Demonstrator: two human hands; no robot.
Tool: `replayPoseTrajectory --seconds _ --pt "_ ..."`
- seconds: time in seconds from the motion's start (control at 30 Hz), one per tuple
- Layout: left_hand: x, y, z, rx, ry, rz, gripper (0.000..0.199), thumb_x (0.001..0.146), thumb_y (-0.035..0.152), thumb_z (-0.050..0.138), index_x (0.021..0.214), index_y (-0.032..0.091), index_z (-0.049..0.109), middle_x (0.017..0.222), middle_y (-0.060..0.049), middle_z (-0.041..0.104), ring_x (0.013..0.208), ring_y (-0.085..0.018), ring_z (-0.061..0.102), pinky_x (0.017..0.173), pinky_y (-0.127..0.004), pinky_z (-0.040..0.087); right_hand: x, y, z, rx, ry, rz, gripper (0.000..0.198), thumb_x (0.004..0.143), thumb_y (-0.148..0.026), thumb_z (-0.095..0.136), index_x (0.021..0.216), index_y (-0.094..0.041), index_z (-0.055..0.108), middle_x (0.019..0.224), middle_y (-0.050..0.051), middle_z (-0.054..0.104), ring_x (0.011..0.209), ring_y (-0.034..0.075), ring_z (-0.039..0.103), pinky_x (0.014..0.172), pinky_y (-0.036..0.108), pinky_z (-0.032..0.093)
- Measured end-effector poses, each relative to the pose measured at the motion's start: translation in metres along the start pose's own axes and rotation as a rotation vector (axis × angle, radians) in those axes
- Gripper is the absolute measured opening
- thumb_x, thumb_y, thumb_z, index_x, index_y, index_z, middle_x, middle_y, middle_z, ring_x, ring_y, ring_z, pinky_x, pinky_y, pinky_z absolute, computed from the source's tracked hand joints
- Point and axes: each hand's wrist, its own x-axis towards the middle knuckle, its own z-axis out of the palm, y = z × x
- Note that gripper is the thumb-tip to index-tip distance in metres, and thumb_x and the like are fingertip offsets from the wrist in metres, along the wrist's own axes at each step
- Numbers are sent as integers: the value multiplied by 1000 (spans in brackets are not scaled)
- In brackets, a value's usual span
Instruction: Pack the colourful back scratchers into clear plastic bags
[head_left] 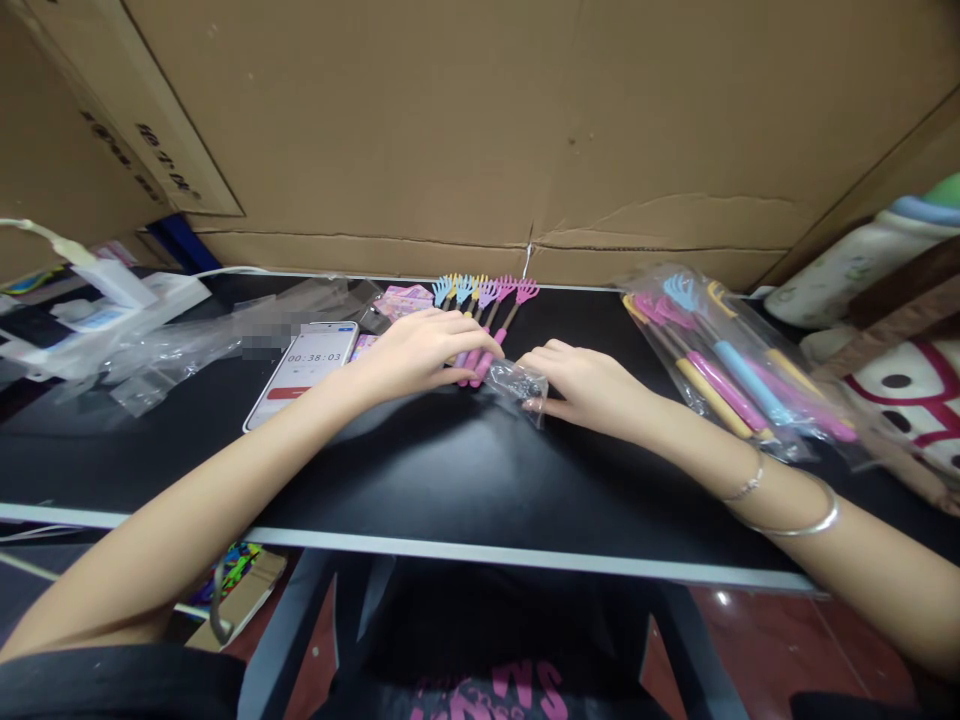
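Note:
My left hand (424,350) is closed at the left edge of a crumpled clear plastic bag (517,382), its fingers curled over the lower handles of several back scratchers. The fingertips appear to pinch the bag's edge, though the exact grip is partly hidden. At the bag's other end, my right hand (581,385) pinches the plastic between thumb and fingers. The back scratchers (499,325) lie side by side behind the bag, with claw heads in blue, yellow, purple and pink pointing away from me. Pink handle ends show between my hands.
Bagged back scratchers (727,370) lie at the right, near a bottle (847,260). A phone (304,370) running a timer lies left of my hand. Loose clear bags (195,335) and a power strip (112,300) are farther left. A cardboard wall (480,130) closes off the back.

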Motion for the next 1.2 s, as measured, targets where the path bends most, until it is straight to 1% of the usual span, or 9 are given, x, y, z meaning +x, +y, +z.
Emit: replayPoseTrajectory --seconds 0.1,0.27,0.4,0.53,0.8,0.93,1.0,1.07,1.2 --pt "0 -1 -1 -3 -11 -30 22 97 31 55 115 25 65 106 -4 70 98 -20 65 82 -29 44 3 9 1 -68 -21 -21 22 89 -22 64 111 -21 61 106 9 70 95 23 65 73 32 50" --pt "-2 -5 2 6 -8 -30 26 99 35 52 121 25 62 120 -6 68 107 -21 63 88 -30 44 19 14 15 -106 67 -90 31 97 -22 50 127 -20 58 129 12 65 108 25 64 82 36 52" --pt "-2 -7 4 29 2 4 24 98 32 54 119 25 63 112 -5 70 100 -20 64 84 -29 44 32 15 20 -222 33 -106 24 98 -23 48 116 -16 63 115 13 70 94 24 63 74 33 49" --pt "-2 -7 5 61 0 14 22 97 30 55 116 24 64 106 -6 70 96 -21 63 82 -29 44 33 18 17 -297 29 -89 23 100 -24 46 110 -17 65 109 12 69 89 21 62 67 30 44" --pt "-2 -6 2 59 -8 -17 25 97 34 55 118 26 66 107 -6 71 101 -21 64 85 -29 45 -2 33 0 -251 4 -25 20 98 -30 51 86 -19 63 92 7 66 78 17 63 61 28 39" --pt "-2 -5 1 77 -18 -13 25 97 32 55 118 26 66 103 -5 71 100 -21 64 84 -29 45 -26 45 -13 -211 -52 114 19 95 -30 55 78 -21 59 84 3 65 66 15 60 57 26 36" --pt "-2 -6 1 80 -7 6 24 97 31 56 118 25 66 101 -5 71 97 -20 65 81 -28 46 -34 52 -22 -142 -141 221 21 93 -34 56 76 -23 58 78 0 65 63 14 60 56 25 35" --pt "-2 -6 2 87 10 23 24 96 30 57 117 25 67 99 -4 70 95 -19 65 80 -27 45 -39 57 -29 -88 -236 333 24 94 -42 52 79 -24 58 71 -1 65 62 16 60 55 25 34" --pt "-3 -6 3 109 30 45 25 96 30 58 119 23 65 99 -4 69 94 -19 65 79 -27 45 -43 60 -31 -178 -252 515 30 90 -54 54 89 -24 54 72 0 67 58 17 58 53 26 30"
